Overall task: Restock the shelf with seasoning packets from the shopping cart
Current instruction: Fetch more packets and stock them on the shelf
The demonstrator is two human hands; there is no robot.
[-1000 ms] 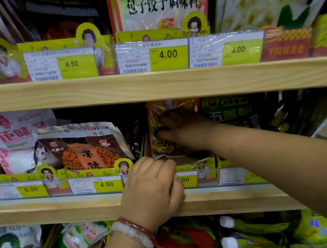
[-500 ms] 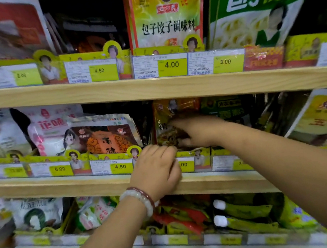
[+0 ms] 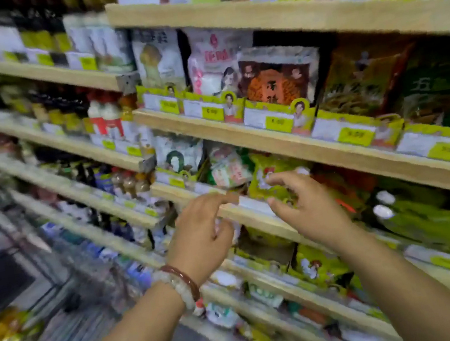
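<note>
Both hands hang free in front of the wooden shelf [image 3: 273, 148], fingers apart, holding nothing. My left hand [image 3: 201, 236], with a bead bracelet on its wrist, is level with the lower shelf edge. My right hand [image 3: 306, 204] hovers just to its right, in front of a yellow-green packet [image 3: 271, 180]. Up on the middle shelf stand seasoning packets: an orange-brown one [image 3: 277, 79] and an olive-brown one [image 3: 363, 80]. The shopping cart [image 3: 23, 335] is at the lower left, blurred, with yellowish packets inside.
Bottles of sauce [image 3: 103, 116] fill the shelves to the left. Yellow price tags [image 3: 277, 120] line each shelf edge. More green and yellow bags [image 3: 419, 216] lie on the lower shelves at right. The view is motion-blurred.
Both hands have pulled back from the middle shelf and dropped lower. The right hand has let go of the packet there. The view has swung left and down, showing the cart.
</note>
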